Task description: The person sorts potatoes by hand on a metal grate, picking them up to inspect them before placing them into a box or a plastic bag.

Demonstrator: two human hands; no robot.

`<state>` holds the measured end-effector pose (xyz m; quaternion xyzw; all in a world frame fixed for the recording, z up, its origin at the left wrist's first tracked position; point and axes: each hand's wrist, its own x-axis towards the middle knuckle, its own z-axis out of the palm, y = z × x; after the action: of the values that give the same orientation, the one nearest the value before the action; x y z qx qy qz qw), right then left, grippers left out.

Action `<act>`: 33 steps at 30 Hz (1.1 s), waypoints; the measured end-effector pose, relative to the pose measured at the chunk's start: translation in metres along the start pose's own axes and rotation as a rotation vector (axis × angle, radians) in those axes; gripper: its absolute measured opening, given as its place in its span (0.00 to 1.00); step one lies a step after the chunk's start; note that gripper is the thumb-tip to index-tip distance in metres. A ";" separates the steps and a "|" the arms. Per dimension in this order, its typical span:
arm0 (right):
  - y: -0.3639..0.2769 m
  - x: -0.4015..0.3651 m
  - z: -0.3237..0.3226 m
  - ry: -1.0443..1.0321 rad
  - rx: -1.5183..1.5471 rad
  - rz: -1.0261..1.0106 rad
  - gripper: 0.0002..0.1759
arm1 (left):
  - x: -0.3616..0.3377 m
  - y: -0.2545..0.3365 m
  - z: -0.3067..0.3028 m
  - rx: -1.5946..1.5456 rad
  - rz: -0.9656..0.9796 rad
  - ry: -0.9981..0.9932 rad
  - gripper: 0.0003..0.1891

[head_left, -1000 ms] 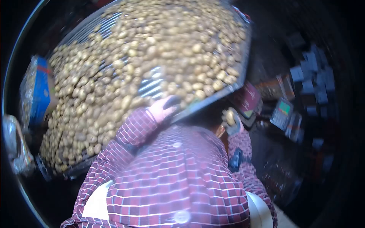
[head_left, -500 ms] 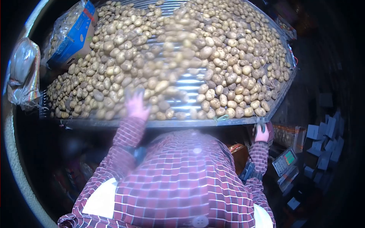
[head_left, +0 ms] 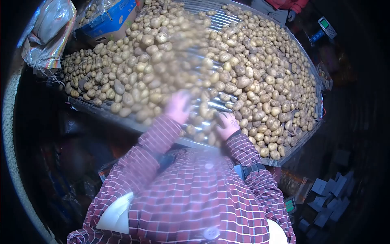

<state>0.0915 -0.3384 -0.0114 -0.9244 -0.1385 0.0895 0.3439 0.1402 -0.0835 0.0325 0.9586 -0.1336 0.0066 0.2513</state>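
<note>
Potatoes point(head_left: 248, 83) cover a slatted metal sorting table point(head_left: 191, 143) in front of me. My left hand point(head_left: 178, 106) is over the near middle of the heap, smeared by motion, so its fingers and anything in them cannot be made out. Close to its right, my right hand point(head_left: 228, 125) rests among potatoes at the edge of the bare slats. Its fingers, dark towards the tips, look apart and reach left, with no potato visibly gripped. A band of potatoes beyond my hands is blurred by motion.
A blue cardboard box point(head_left: 109, 22) stands at the table's left end, near a plastic sack point(head_left: 48, 34). Another person's red sleeve point(head_left: 290, 5) and dark-gloved hand point(head_left: 291, 16) show at the far edge. White boxes point(head_left: 331, 195) lie low on the right.
My right hand has left the table's right front corner and come in over the potatoes. My left hand has moved right. The view has turned, and another person appears at the top.
</note>
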 end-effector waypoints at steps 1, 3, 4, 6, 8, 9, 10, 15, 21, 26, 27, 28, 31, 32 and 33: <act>0.004 0.002 -0.003 -0.006 0.038 -0.022 0.27 | 0.012 -0.002 -0.018 0.050 -0.132 0.068 0.27; 0.009 0.006 -0.006 -0.036 0.063 -0.025 0.26 | 0.041 -0.009 -0.026 0.208 -0.369 -0.034 0.29; 0.011 0.008 -0.007 -0.057 0.066 -0.022 0.26 | 0.054 -0.011 -0.021 0.211 -0.424 -0.074 0.31; 0.015 0.013 -0.005 -0.067 0.079 -0.009 0.24 | 0.071 -0.021 -0.007 0.216 -0.544 -0.147 0.35; 0.025 0.017 -0.001 -0.064 0.169 0.004 0.23 | 0.081 -0.029 -0.001 0.146 -0.536 -0.139 0.34; 0.031 0.017 0.000 -0.063 0.215 0.013 0.22 | 0.084 -0.033 0.001 0.111 -0.530 -0.137 0.33; 0.032 0.016 0.003 -0.058 0.364 0.119 0.20 | 0.081 -0.023 -0.011 -0.061 -0.474 -0.095 0.32; 0.030 0.029 -0.015 -0.170 0.886 0.326 0.21 | 0.050 -0.026 -0.004 -1.189 -0.304 -0.051 0.30; -0.033 0.050 -0.037 -0.204 1.200 0.397 0.28 | -0.005 0.043 -0.005 -0.931 -0.082 -0.335 0.38; -0.034 0.030 -0.019 -0.285 1.586 0.538 0.22 | -0.052 0.015 -0.049 -0.290 -0.107 -0.019 0.27; -0.035 0.019 -0.020 -0.245 1.667 0.611 0.21 | -0.063 -0.004 -0.058 -0.187 -0.164 0.186 0.25; -0.030 0.015 -0.018 -0.233 1.637 0.600 0.22 | -0.072 -0.022 -0.073 0.029 -0.304 0.236 0.28; -0.006 0.009 -0.002 -0.262 1.732 0.551 0.25 | -0.106 -0.072 -0.070 0.247 -0.638 0.067 0.38; -0.003 0.013 0.001 -0.318 1.885 0.520 0.26 | -0.107 -0.075 -0.069 0.273 -0.636 0.052 0.38; 0.003 0.013 0.002 -0.360 2.040 0.484 0.27 | -0.105 -0.075 -0.066 0.297 -0.622 0.030 0.38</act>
<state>0.1036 -0.3350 -0.0160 -0.1750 0.1407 0.3645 0.9037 0.0618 0.0381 0.0456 0.9793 0.1712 -0.0371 0.1010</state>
